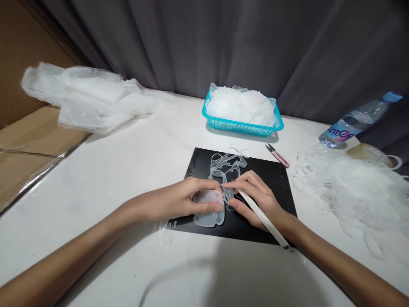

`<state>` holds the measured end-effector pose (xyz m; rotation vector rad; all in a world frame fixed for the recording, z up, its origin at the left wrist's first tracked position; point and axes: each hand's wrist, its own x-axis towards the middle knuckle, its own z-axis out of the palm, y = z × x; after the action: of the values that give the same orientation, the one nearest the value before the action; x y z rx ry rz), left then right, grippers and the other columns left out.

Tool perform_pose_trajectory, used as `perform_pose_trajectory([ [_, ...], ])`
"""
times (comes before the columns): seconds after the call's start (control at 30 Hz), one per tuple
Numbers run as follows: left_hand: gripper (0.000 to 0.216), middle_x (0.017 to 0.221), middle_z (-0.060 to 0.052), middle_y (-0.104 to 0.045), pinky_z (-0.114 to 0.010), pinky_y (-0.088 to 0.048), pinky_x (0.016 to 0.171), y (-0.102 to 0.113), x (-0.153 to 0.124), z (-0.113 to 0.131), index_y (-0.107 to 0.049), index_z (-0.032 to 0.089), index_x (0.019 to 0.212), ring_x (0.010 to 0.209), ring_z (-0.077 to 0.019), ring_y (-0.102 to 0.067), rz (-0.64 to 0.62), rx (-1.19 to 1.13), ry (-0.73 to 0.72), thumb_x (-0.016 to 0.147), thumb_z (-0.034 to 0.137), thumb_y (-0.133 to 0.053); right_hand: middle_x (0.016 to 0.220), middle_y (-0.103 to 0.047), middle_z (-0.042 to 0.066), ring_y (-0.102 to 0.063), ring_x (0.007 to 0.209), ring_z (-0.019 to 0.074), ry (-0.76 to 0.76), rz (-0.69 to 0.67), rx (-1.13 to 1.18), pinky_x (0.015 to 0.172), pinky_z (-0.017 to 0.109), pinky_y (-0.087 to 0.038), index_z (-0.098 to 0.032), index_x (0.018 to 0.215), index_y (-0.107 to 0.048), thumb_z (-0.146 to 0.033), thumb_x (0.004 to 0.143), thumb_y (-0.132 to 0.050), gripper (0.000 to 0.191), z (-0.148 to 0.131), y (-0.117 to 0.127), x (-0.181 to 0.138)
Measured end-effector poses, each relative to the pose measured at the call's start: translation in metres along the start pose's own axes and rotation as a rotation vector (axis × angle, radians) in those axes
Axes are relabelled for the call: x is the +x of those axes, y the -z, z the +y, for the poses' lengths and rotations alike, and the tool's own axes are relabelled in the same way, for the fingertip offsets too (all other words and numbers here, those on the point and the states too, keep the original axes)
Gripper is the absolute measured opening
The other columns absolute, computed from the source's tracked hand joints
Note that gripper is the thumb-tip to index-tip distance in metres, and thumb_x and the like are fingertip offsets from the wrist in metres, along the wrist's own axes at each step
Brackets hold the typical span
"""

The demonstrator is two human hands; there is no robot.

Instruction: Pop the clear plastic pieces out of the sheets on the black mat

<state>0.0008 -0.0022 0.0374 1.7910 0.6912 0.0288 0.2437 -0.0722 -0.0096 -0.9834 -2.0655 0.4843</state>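
Observation:
My left hand [183, 198] is closed, thumb and fingers pinching a flat, translucent plastic piece [207, 218] with rounded corners. Just to its right, my right hand [260, 198] grips a slim white stick-like tool [260, 215], whose far end is hidden by the fingers. The right fingertips touch or nearly touch the edge of the plastic piece. A clear cut-out plastic frame [234, 170] with curved openings lies behind and between the hands. All of this is over a black mat [286, 200] on the white table.
A turquoise basket [243, 125] heaped with white material stands at the back. Pink-handled thread snips [279, 157] lie by the mat's corner. Beyond are a tilted water bottle [351, 125], a pile of clear plastic scraps [361, 187], and plastic bags [99, 98] at left.

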Motion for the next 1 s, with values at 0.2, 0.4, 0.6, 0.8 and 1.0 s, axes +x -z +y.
perform_pose_trajectory([
  [0.2,0.033,0.075,0.003,-0.053,-0.025,-0.033,0.058,0.005,0.002,-0.010,-0.066,0.020,0.095,0.067,-0.0134,-0.044,0.078,0.006,0.004,0.091,0.052,-0.072,0.089,-0.060,0.004,-0.053,0.085,0.0189,-0.016,-0.113,0.051,0.081,0.036,-0.048,-0.022,0.095,-0.062,-0.022,0.100,-0.062,0.005,0.001,-0.001,0.004],
  [0.4,0.032,0.078,0.001,-0.055,-0.025,-0.032,0.059,0.009,0.004,-0.009,-0.070,0.019,0.095,0.067,-0.0132,-0.044,0.082,-0.018,-0.021,0.095,0.051,-0.068,0.092,-0.059,0.004,-0.054,0.090,0.0190,-0.088,-0.127,0.124,0.084,0.035,-0.048,-0.022,0.101,-0.063,-0.018,0.101,-0.059,0.005,0.004,-0.003,0.003],
  [0.6,0.032,0.085,0.000,-0.062,-0.025,-0.038,0.065,0.008,0.002,-0.004,-0.071,0.020,0.103,0.074,-0.0150,-0.051,0.104,0.005,-0.055,0.098,0.051,-0.063,0.097,-0.059,0.005,-0.057,0.095,0.0190,-0.117,-0.151,0.210,0.086,0.035,-0.048,-0.021,0.110,-0.066,-0.014,0.101,-0.054,0.017,0.011,-0.003,0.003],
  [0.8,0.033,0.074,0.003,-0.054,-0.023,-0.035,0.058,0.005,0.003,-0.005,-0.068,0.019,0.101,0.065,-0.0126,-0.046,0.127,-0.039,0.000,0.099,0.052,-0.062,0.088,-0.061,0.004,-0.057,0.087,0.0175,-0.117,-0.146,0.336,0.082,0.033,-0.047,-0.019,0.099,-0.070,-0.021,0.100,-0.061,0.009,0.009,0.003,0.007],
  [1.0,0.033,0.071,0.004,-0.053,-0.023,-0.034,0.057,-0.001,0.005,-0.005,-0.070,0.021,0.103,0.063,-0.0113,-0.044,0.129,-0.039,-0.014,0.099,0.053,-0.063,0.081,-0.058,0.000,-0.054,0.082,0.0156,-0.190,-0.123,0.340,0.079,0.031,-0.045,-0.020,0.085,-0.067,-0.025,0.097,-0.070,0.013,0.006,0.002,0.009],
])
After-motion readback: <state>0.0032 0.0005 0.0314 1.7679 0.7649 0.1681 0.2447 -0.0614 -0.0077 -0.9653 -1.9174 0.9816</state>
